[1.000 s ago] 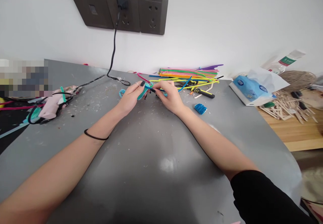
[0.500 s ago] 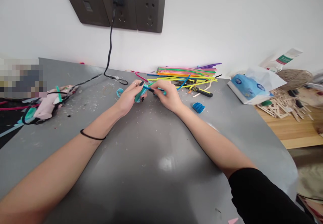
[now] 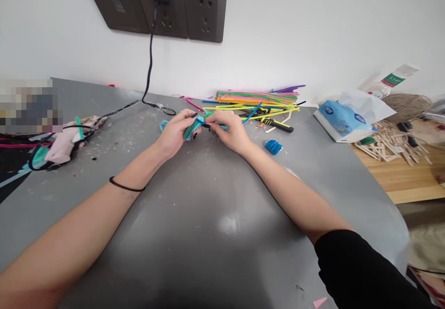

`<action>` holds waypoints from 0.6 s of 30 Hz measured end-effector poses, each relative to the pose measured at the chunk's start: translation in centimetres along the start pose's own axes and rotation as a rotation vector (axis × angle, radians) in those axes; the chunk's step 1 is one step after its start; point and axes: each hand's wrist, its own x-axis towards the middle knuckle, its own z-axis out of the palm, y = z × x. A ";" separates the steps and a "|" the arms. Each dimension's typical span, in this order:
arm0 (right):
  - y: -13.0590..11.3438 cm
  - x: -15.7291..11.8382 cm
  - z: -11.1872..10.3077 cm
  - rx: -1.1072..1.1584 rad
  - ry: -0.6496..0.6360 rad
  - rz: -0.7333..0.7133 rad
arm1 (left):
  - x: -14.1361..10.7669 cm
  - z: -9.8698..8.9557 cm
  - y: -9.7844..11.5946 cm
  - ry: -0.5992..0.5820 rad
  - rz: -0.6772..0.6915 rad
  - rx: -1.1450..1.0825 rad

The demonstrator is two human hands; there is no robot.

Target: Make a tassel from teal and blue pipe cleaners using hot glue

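Observation:
My left hand [image 3: 174, 135] is closed around a small teal bundle of pipe cleaners [image 3: 191, 131], thumb on top. Close beside it, my right hand [image 3: 230, 130] pinches a blue pipe cleaner [image 3: 255, 113] against the bundle. The loose end of this strand sticks out behind the right hand, curving up to the right. Exactly how the strand meets the bundle is hard to make out between the fingers. A light blue curled piece [image 3: 163, 125] lies just left of my left hand. To the right of my right hand rests a wound blue piece [image 3: 273, 147].
Behind my hands lie colourful pipe cleaners [image 3: 257, 97] and a tool with black-and-yellow handles [image 3: 278, 124]. A tissue pack [image 3: 342, 119] and wooden sticks [image 3: 392, 146] are at right. A black cord [image 3: 150, 67] drops from the wall socket. Pink and teal items [image 3: 60, 146] sit at left.
Both hands stay together with the same hold on the bundle and the blue strand. The left hand and bundle have shifted very slightly left and the view has tilted a little.

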 end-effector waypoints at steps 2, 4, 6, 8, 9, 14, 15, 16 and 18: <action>0.1 0.0 0.0 0.020 0.004 -0.011 | -0.1 0.2 0.1 0.006 -0.011 -0.008; 0.1 0.1 0.0 0.048 0.012 -0.032 | -0.2 0.3 0.3 -0.001 -0.022 -0.002; 0.2 0.1 -0.1 0.076 0.017 -0.046 | -0.2 0.2 0.4 -0.024 -0.027 0.020; 0.3 0.2 -0.1 0.089 0.012 -0.040 | -0.3 0.1 0.5 -0.056 -0.026 0.046; 0.3 0.2 -0.1 0.090 0.005 -0.028 | -0.3 0.1 0.5 -0.071 -0.024 0.056; 0.5 0.1 0.1 0.104 -0.003 0.036 | -0.2 -0.2 0.5 -0.111 -0.018 0.069; 0.5 0.0 0.1 0.110 0.008 0.048 | -0.2 -0.2 0.4 -0.113 -0.021 0.068; 0.4 0.0 0.1 0.113 0.022 0.063 | -0.2 -0.2 0.4 -0.110 -0.023 0.068; 0.4 -0.1 0.1 0.111 0.047 0.103 | -0.2 -0.2 0.3 -0.098 -0.023 0.068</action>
